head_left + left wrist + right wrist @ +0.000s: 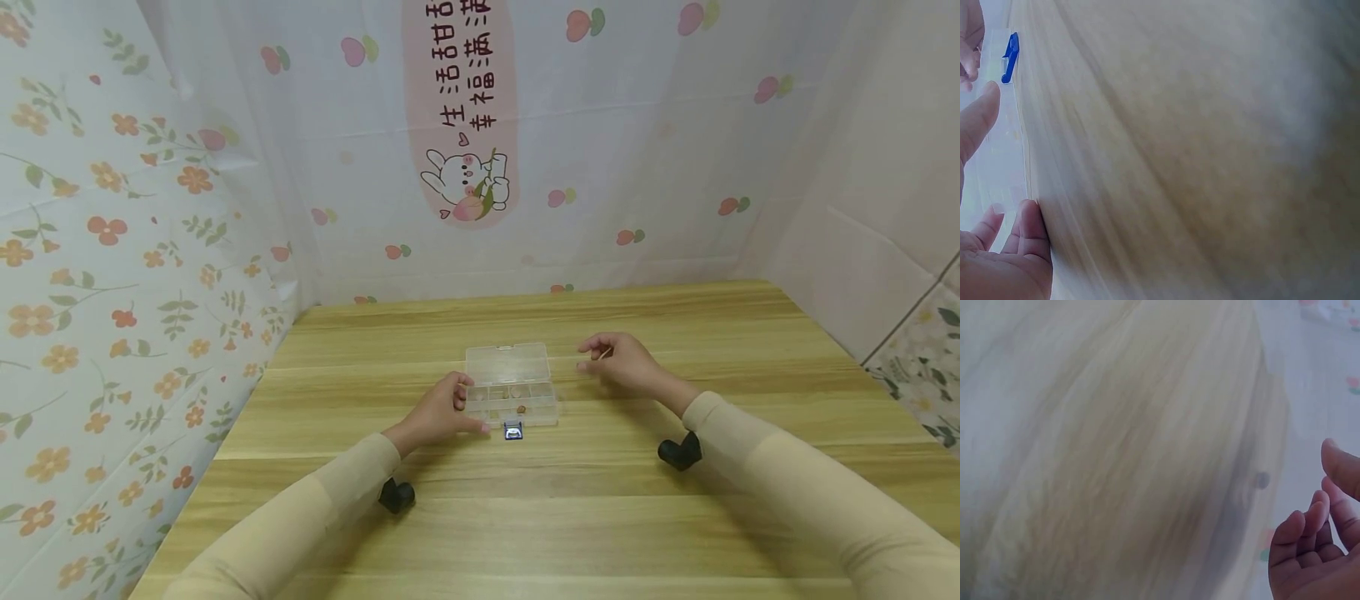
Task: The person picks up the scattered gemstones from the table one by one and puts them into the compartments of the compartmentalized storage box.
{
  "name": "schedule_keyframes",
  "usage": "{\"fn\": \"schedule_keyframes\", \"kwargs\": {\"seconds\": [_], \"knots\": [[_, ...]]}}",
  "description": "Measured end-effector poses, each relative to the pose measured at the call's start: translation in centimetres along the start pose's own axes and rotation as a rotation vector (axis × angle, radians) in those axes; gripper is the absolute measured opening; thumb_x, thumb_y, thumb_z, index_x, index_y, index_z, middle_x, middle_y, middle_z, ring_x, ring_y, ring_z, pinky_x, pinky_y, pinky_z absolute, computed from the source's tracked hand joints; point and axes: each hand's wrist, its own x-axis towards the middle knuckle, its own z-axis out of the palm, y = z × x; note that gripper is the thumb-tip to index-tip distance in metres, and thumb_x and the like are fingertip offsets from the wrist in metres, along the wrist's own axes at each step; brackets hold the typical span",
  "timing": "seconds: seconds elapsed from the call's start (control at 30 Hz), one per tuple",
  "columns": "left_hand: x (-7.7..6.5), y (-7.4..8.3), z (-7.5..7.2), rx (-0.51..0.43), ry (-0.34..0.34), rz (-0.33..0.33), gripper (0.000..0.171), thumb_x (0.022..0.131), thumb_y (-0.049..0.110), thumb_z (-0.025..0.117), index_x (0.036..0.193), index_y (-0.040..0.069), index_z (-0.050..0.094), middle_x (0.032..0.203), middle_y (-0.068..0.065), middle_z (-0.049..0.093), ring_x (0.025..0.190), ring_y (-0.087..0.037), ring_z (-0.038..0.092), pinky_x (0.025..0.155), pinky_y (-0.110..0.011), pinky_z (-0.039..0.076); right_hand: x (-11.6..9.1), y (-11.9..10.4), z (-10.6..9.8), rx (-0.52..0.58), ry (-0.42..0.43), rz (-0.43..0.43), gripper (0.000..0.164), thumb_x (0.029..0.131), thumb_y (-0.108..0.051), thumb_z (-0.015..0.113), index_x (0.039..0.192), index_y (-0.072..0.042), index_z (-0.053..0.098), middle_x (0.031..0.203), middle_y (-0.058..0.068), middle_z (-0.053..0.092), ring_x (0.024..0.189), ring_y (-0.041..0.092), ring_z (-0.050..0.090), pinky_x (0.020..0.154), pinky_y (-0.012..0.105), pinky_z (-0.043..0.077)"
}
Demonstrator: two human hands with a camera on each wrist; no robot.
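Note:
A clear plastic compartment box (540,400) lies on the table with its lid (507,364) raised at the back. My left hand (446,408) holds the box's left end, the thumb along the front and the other fingers at the side. A small blue-edged clasp (513,431) shows at the box's front edge, also seen as a blue piece (1011,57) in the left wrist view. One small brown piece (521,409) sits in a front compartment. To the right of the box, my right hand (618,360) hovers above the table, fingers loosely bent and nothing visible between them.
The wood-grain table (555,517) runs back to a printed curtain (637,150). A flowered cloth (112,292) hangs along the left side. Black wrist-camera mounts (679,451) hang below both sleeves, near the tabletop.

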Motion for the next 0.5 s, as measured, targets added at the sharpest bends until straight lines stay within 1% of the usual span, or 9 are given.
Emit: {"fn": "schedule_keyframes", "kwargs": {"seconds": [0.27, 0.5], "knots": [[0.0, 0.1, 0.0, 0.008, 0.006, -0.001, 0.070, 0.070, 0.018, 0.090, 0.123, 0.002, 0.047, 0.099, -0.008, 0.046, 0.088, -0.021, 0.044, 0.078, -0.034, 0.040, 0.5, 1.1, -0.3, 0.001, -0.059, 0.044, 0.033, 0.088, -0.011, 0.073, 0.114, 0.004, 0.061, 0.091, 0.008, 0.053, 0.081, 0.022, 0.047, 0.064, 0.028, 0.042], [0.0, 0.1, 0.1, 0.014, 0.011, -0.013, 0.070, 0.069, 0.019, 0.090, 0.123, 0.004, 0.048, 0.099, -0.006, 0.046, 0.088, -0.019, 0.045, 0.078, -0.034, 0.040, 1.1, 1.7, -0.4, 0.051, -0.099, 0.079, 0.035, 0.087, -0.008, 0.073, 0.116, 0.006, 0.059, 0.090, 0.008, 0.050, 0.076, 0.021, 0.045, 0.059, 0.026, 0.042]]}}
